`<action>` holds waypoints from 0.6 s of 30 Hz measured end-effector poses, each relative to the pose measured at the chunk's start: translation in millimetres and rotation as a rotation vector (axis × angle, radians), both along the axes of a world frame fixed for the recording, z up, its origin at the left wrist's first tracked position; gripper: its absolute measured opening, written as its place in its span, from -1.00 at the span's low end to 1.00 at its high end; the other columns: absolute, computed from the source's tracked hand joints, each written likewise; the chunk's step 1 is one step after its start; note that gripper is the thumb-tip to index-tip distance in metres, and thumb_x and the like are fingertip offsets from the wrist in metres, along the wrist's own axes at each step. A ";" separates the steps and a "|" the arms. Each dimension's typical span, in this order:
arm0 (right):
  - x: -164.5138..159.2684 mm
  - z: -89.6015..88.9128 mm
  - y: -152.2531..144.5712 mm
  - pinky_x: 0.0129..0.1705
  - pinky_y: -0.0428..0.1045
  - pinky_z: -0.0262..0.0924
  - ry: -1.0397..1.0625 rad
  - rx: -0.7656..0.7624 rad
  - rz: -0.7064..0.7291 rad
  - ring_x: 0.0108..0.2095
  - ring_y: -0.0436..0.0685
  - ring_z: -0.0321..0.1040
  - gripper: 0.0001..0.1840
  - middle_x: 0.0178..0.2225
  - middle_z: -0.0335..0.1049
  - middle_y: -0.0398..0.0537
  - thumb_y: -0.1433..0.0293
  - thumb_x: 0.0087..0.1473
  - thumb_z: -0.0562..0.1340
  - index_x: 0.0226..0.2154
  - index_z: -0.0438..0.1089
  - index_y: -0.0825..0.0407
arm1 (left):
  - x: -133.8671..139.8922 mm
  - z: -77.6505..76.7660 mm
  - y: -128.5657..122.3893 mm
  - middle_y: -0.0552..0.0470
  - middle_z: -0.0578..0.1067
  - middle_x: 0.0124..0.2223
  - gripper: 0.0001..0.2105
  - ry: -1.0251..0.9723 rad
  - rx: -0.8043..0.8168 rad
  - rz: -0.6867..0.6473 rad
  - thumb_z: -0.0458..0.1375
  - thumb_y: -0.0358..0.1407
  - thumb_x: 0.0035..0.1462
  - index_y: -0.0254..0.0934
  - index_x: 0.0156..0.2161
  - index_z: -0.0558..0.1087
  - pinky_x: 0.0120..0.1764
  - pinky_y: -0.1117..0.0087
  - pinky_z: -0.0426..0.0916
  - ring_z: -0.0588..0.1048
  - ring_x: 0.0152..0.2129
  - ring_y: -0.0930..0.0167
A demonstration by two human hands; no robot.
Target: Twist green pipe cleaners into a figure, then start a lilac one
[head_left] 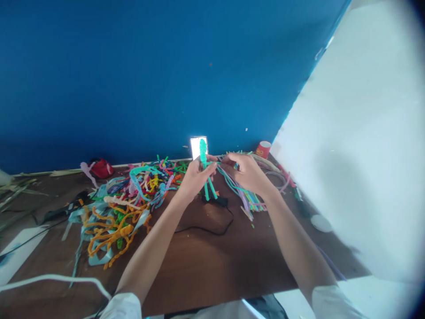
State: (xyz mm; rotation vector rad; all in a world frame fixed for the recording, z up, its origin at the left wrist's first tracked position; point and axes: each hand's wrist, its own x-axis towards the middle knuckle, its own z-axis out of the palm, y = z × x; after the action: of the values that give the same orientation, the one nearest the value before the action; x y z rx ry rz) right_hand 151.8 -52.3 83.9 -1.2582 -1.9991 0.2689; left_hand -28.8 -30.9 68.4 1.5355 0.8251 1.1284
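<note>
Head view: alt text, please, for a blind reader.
The left hand grips a green fuzzy piece, coiled on top, the right hand close beside it. A multicoloured tangle lies left on the brown table, a strand bundle right.

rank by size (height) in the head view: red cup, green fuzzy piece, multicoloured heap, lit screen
1. Multicoloured heap
2. Green fuzzy piece, in the left hand
3. Red cup and lit screen: unranked, too alike, and the screen is partly covered

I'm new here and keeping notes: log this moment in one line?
left hand: holding fuzzy teal stem piece; right hand: beside it, grip unclear; brown table: tangled multicoloured fuzzy stems at left
</note>
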 end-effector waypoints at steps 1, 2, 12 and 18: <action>1.5 0.2 0.3 -0.32 -0.03 0.05 -0.001 0.005 -0.004 -0.38 0.09 0.34 -0.83 -0.41 0.47 -0.08 0.35 0.21 0.16 -0.38 0.39 0.03 | -1.3 0.9 0.4 0.10 0.40 -0.45 -0.77 -0.048 -0.027 -0.021 0.21 -0.17 0.15 -0.28 -0.17 0.43 -0.47 0.48 0.28 0.38 -0.56 0.50; 3.0 0.6 0.6 -0.34 -0.04 0.04 -0.001 0.010 -0.010 -0.39 0.08 0.33 -0.82 -0.41 0.46 -0.08 0.33 0.21 0.16 -0.39 0.39 0.03 | -2.7 1.9 0.7 0.09 0.41 -0.43 -0.76 -0.084 -0.050 -0.040 0.20 -0.15 0.15 -0.28 -0.18 0.44 -0.48 0.49 0.27 0.38 -0.55 0.50; 3.9 -0.8 0.4 -0.30 -0.02 0.12 0.079 0.002 0.056 -0.36 0.11 0.39 -0.82 -0.38 0.49 -0.07 0.37 0.20 0.14 -0.37 0.43 0.02 | -3.2 4.2 1.0 0.07 0.33 -0.46 -0.65 -0.170 -0.061 -0.084 0.19 0.02 0.14 -0.27 -0.33 0.46 -0.52 0.49 0.20 0.27 -0.55 0.52; 3.3 2.8 -4.2 -0.21 0.00 0.16 0.043 0.044 0.119 -0.24 0.15 0.43 -0.80 -0.23 0.52 -0.04 0.41 0.16 0.17 -0.14 0.40 -0.01 | -4.7 -1.0 5.6 0.09 0.36 -0.47 -0.69 -0.005 0.064 0.132 0.19 -0.04 0.15 -0.28 -0.39 0.51 -0.47 0.50 0.15 0.26 -0.53 0.52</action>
State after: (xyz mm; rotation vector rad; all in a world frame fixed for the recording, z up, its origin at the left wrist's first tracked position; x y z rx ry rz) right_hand 155.1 -56.6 86.7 -1.0989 -2.0351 0.3047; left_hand -33.5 -25.4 67.4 1.5483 0.9051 1.2651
